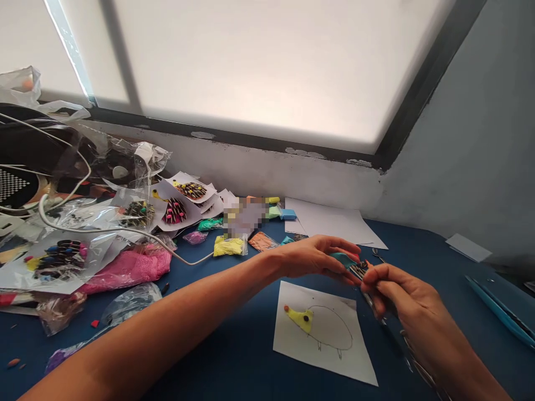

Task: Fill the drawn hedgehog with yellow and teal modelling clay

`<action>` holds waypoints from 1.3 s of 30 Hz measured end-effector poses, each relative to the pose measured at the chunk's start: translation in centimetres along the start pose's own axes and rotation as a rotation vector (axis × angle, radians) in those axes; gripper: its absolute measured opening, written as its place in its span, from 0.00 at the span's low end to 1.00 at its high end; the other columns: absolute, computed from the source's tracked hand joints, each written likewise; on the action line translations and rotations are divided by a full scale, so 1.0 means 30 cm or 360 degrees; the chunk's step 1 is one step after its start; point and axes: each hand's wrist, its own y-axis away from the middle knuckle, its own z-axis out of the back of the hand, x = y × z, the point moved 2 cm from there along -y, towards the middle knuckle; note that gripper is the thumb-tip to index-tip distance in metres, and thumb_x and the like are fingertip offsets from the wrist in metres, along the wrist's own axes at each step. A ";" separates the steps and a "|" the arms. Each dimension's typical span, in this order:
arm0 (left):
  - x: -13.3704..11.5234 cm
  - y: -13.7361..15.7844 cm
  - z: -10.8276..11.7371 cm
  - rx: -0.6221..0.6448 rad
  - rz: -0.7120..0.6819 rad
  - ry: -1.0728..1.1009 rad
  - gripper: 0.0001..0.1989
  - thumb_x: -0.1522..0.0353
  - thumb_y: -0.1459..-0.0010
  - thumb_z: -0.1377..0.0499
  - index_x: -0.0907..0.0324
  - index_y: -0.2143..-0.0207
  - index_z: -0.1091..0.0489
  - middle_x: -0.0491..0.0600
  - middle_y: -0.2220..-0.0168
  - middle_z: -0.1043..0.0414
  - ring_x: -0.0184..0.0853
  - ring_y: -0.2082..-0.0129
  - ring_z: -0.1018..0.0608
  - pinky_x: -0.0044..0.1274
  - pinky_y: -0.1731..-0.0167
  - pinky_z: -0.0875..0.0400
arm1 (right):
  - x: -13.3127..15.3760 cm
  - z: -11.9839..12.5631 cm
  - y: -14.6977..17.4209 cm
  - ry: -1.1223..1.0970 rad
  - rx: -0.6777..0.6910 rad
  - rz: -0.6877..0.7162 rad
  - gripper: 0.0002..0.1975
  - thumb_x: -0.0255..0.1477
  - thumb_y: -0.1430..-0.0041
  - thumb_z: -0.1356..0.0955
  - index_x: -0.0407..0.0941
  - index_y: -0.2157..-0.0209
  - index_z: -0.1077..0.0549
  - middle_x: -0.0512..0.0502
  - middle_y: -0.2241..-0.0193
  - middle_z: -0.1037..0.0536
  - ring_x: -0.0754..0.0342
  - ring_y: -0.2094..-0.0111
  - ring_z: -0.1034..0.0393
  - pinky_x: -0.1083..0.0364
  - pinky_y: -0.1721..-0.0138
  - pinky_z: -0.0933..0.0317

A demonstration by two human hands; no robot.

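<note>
My left hand (320,259) reaches across the table, its fingers curved around a small teal thing (343,259) that I cannot name for sure. Black-and-white striped seeds (358,271) show between my two hands. My right hand (403,292) has its fingers pinched together right beside the seeds; whatever sits in the pinch is hidden. Below my hands lies a white sheet (334,367) with a hedgehog outline. Its snout is filled with yellow clay (298,319), with a brown nose (286,308) and a dark eye (306,319).
Metal tools (407,356) lie beside and under my right forearm. A blue case (499,312) is at far right. Paper sheets (330,220) rest near the wall. Clay packets (229,246), a pink cloth (134,267), finished hedgehog cards (175,209) and a white cable (125,229) crowd the left.
</note>
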 end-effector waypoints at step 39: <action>-0.019 0.011 0.024 -0.0101 0.0099 -0.0464 0.15 0.77 0.54 0.35 0.62 0.61 0.28 0.45 0.66 0.27 0.28 0.66 0.22 0.26 0.54 0.28 | 0.002 0.011 -0.010 0.0123 0.0148 -0.0087 0.27 0.56 0.53 0.31 0.46 0.66 0.24 0.56 0.83 0.39 0.60 0.81 0.47 0.59 0.81 0.50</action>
